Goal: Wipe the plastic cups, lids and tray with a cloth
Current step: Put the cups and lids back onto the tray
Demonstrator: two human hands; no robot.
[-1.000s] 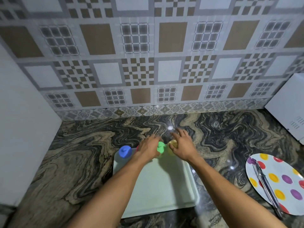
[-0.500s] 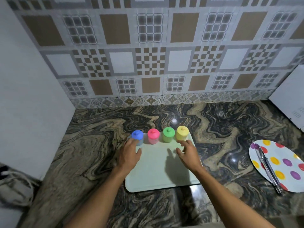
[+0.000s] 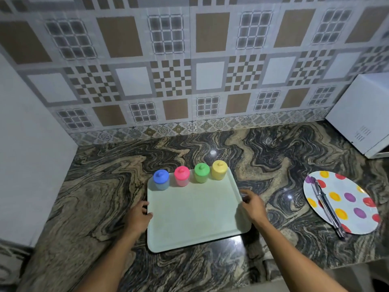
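Head view: left hand [image 3: 137, 214] fingers curled over tray [image 3: 193, 220] left rim, right hand [image 3: 252, 205] curled on right rim; both grip it. Tray pale green, flat on counter [image 3: 94, 197], counter showing all round; plate [image 3: 347, 209] well apart right. Lidded blue cup [image 3: 161, 179], pink cup [image 3: 181, 176], green cup [image 3: 201, 173], yellow cup [image 3: 219, 170] upright in a row along tray's far edge.

left grip [image 3: 137, 216]: cups [image 3: 182, 179] → tray [image 3: 193, 220] left rim | right grip [image 3: 253, 205]: cups → right rim
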